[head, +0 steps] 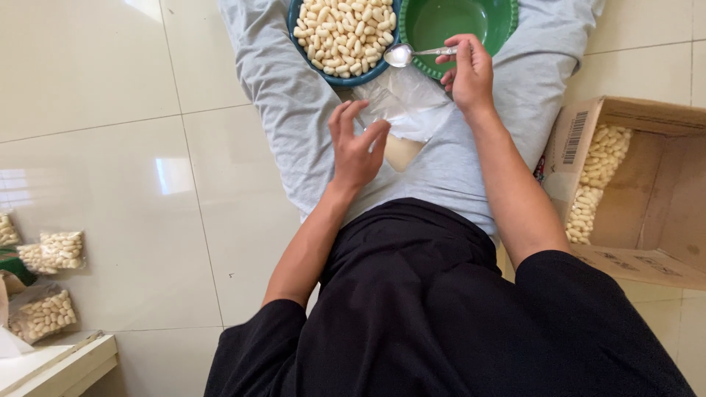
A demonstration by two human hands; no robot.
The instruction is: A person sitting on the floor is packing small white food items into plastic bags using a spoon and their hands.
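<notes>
**Spoon over the bag, bag held open on your lap**

While you sit on the pale tiled floor (110, 88) with your legs stretched toward the top of the frame, your right hand (469, 72) pinches the handle of a metal spoon (412, 54) between thumb and fingertips, a narrow grip closed on the handle end. The spoon lies almost level, its long axis running left to right across the upper middle of the frame; its bowl points left, sitting over the gap where the two dishes meet, and it seems to carry something pale. Held flat like that, it looks placed so nothing slides off.

Your left hand (357, 151) rests just below, fingers half spread and curled around the top of a clear plastic bag (403, 117) on your grey trousers; I judge this loose grip is keeping the bag's mouth open and facing up toward the spoon. A little pale content shows in the bag's lower end, nearer your waist.

Both dishes sit between your knees within easy reach: a blue bowl (301, 44) heaped with cream-coloured puffed snacks (346, 33), and touching it on the right a green bowl (500, 22), mostly bare inside. At right, an open cardboard box (647, 191) holds more snacks. At lower left, several filled bags (48, 283) lie on the tiles, well apart from your hands.
</notes>
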